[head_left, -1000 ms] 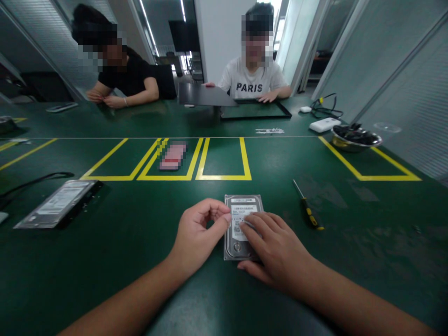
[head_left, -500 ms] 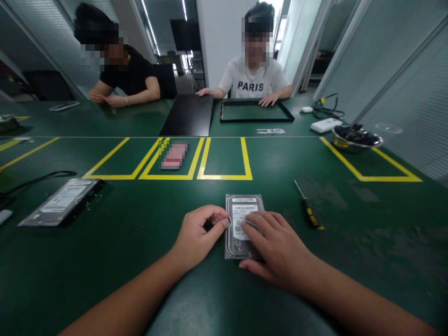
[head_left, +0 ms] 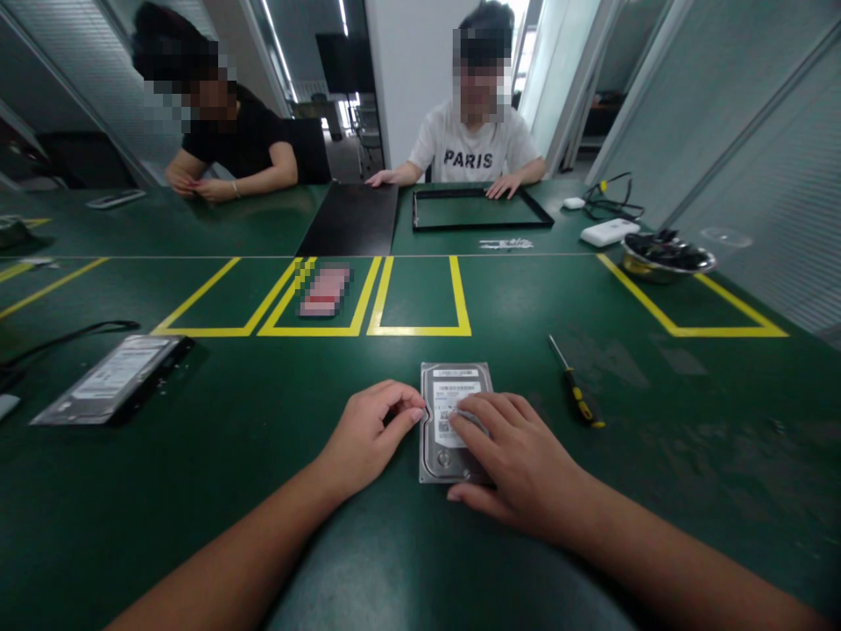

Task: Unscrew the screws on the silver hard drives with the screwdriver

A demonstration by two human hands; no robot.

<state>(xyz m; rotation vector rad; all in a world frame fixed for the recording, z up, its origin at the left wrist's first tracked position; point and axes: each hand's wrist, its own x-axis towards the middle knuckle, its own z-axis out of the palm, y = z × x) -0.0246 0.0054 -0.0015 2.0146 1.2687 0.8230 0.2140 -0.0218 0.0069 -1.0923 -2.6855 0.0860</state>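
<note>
A silver hard drive with a white label lies flat on the green table, its label side up and its long side pointing away from me. At its left edge, my left hand has thumb and forefinger pinched together at the tips. Whether anything tiny is between them is hidden. My right hand rests over the right part of the drive, fingers stretched across the label and thumb by the near edge. To the right lies a yellow-and-black screwdriver, its shaft pointing away from me.
A second hard drive lies at left. Yellow tape frames mark the table. Across it, one person touches a black panel and black frame; another person sits left. A metal bowl of dark parts stands right.
The whole view has shifted very slightly. Both my hands and the hard drive keep nearly the same positions relative to each other.
</note>
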